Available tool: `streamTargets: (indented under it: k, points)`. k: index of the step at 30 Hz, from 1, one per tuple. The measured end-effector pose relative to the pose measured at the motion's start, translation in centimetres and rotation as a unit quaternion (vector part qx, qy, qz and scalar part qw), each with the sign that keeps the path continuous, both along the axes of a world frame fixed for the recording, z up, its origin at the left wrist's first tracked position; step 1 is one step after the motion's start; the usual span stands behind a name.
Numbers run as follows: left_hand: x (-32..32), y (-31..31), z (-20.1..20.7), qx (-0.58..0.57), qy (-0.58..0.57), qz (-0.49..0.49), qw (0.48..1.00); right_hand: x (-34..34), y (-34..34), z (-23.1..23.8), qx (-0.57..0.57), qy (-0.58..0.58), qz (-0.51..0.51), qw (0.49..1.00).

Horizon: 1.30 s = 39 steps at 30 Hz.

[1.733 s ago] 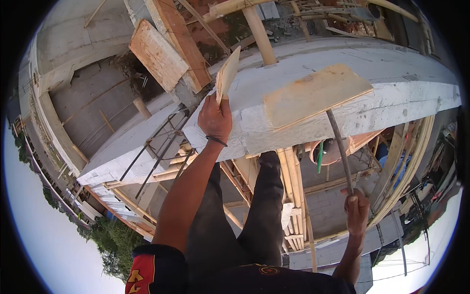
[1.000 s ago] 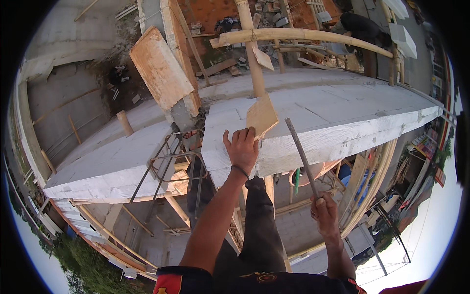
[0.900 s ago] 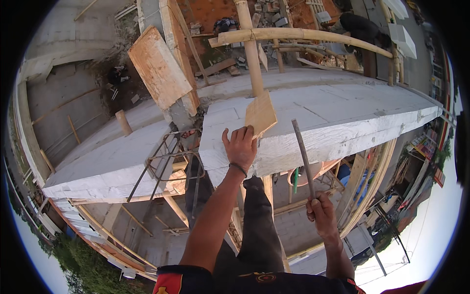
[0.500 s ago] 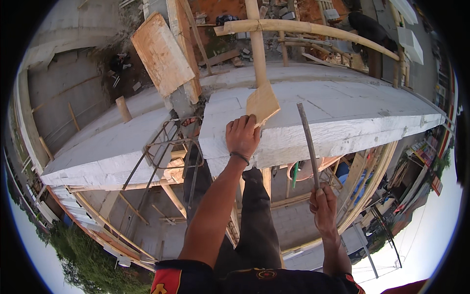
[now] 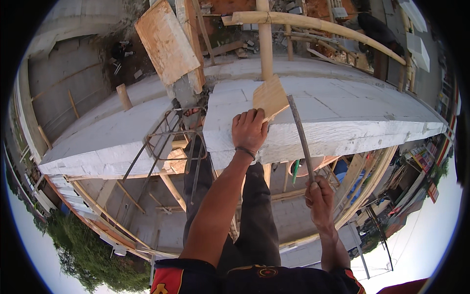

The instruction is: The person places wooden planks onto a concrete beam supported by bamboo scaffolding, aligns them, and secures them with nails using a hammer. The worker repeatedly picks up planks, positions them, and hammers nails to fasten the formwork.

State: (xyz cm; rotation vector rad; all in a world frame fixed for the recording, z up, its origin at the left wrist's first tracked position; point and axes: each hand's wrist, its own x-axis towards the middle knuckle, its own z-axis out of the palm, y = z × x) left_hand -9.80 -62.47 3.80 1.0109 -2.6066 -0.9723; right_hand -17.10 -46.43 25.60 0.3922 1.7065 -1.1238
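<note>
My left hand [image 5: 248, 131] is closed on the near edge of a small flat piece of plywood [image 5: 270, 97], which it holds at the white block wall [image 5: 338, 105]. In my right hand [image 5: 320, 198] is a long, thin grey metal bar [image 5: 301, 136], gripped near its lower end and slanting up and to the left. The bar's upper tip shows right beside the plywood's right edge; whether they touch I cannot tell. The fingertips of my left hand are partly hidden by the plywood.
Left of my left arm, a cage of steel rebar [image 5: 178, 131] juts from a gap in the wall. A stained formwork board [image 5: 167, 44] leans beyond it. A bamboo pole [image 5: 318, 30] crosses the far side, joined to an upright post [image 5: 265, 46]. Bamboo scaffolding [image 5: 369, 186] runs below.
The metal bar's upper tip has swung left, to the plywood's edge. My left hand and the plywood appear slightly farther right, and the whole view has shifted a little.
</note>
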Motion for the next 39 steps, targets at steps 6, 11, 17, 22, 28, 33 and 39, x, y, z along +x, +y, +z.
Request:
streamTargets:
  k: [6,11,17,22,28,33,39]
  points:
    - [0.0,0.0,0.0,0.008,-0.010,-0.003,1.000,-0.1,-1.4,-0.4,0.016,0.010,0.058,0.998]
    - [0.1,0.0,0.1,0.009,-0.009,0.000,1.000,-0.9,-2.7,-0.9,0.049,0.049,0.145,0.987]
    - [0.0,0.0,-0.1,0.013,0.004,0.011,1.000,-2.4,-4.3,-1.7,0.063,0.150,0.268,0.950]
    - [0.1,-0.1,-0.1,0.002,-0.021,-0.013,1.000,-3.4,-6.6,-1.6,0.078,0.192,0.355,0.911]
    - [0.1,-0.1,-0.2,-0.002,0.013,0.006,1.000,-5.6,-12.4,-4.8,0.100,0.378,0.600,0.698]
    - [0.2,0.0,-0.3,0.004,0.028,0.011,1.000,-6.9,-20.2,-14.3,0.080,0.403,0.770,0.489]
    - [0.3,-0.1,-0.5,0.004,0.011,0.030,0.999,-3.5,-27.2,-24.8,0.013,0.324,0.849,0.417]
